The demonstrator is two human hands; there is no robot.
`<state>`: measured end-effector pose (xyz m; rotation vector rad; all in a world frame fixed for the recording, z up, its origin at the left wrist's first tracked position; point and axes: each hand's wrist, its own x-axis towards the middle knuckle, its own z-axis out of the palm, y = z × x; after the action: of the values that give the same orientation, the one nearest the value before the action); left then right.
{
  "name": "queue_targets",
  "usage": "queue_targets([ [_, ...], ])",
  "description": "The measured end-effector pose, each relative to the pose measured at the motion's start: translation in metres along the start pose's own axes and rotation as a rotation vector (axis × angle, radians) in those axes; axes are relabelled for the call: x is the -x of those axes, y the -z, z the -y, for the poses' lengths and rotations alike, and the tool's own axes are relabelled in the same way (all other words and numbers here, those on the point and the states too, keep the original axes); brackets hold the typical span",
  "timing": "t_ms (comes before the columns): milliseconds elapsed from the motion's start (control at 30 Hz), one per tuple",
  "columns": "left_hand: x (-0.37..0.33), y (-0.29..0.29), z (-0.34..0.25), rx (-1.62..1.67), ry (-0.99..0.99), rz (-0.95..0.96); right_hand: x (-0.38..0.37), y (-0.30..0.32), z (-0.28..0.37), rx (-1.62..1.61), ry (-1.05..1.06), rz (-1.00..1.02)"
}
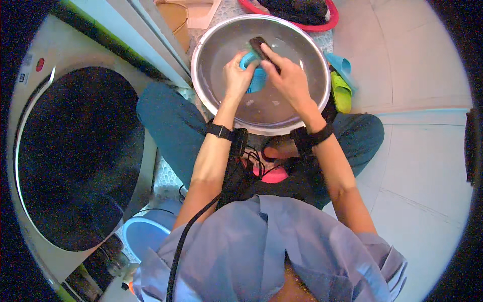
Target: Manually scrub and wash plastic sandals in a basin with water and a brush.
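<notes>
We wear a loose grey-blue shirt [261, 241] with short sleeves, teal trousers [171, 121], a black band on each wrist, the left [220, 131] and the right [314, 137], with a black cable [183, 241] trailing down across our shirt front from a dark device at our lap

A silver basin [211, 60] holds a blue item [256, 78] and a dark brush [259, 45], beside green [341, 93] and blue slippers [339, 63], a red-rimmed tub [329, 20], teal trousers [166, 121], a light-blue shirt [251, 241] and black wristbands [220, 131].
</notes>
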<state>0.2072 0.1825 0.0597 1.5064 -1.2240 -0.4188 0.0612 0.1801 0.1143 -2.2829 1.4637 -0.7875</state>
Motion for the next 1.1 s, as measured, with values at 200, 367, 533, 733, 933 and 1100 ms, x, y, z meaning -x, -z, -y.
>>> queue_targets([
  [200, 0.001, 0.003, -0.011, 0.458, 0.272, 0.086, -0.002, -0.002, -0.042, -0.135, -0.134, 0.019],
  [367, -0.009, 0.001, 0.014, 1.049, 0.549, 0.157, 0.012, 0.001, -0.041, -0.333, -0.020, -0.135],
  [533, -0.006, -0.001, 0.012, 0.832, 0.458, 0.176, 0.016, 0.015, -0.017, 0.129, 0.175, 0.024],
  [733, -0.007, -0.002, 0.016, 0.606, 0.389, 0.102, -0.004, -0.018, -0.009, 0.291, 0.240, -0.024],
  [933, -0.004, -0.012, 0.026, 0.678, 0.433, 0.008, -0.036, -0.052, -0.008, 0.228, 0.107, -0.137],
  [1100, -0.013, -0.005, 0.035, 0.851, 0.467, -0.084, 0.009, -0.040, 0.008, 0.234, 0.148, 0.086],
])
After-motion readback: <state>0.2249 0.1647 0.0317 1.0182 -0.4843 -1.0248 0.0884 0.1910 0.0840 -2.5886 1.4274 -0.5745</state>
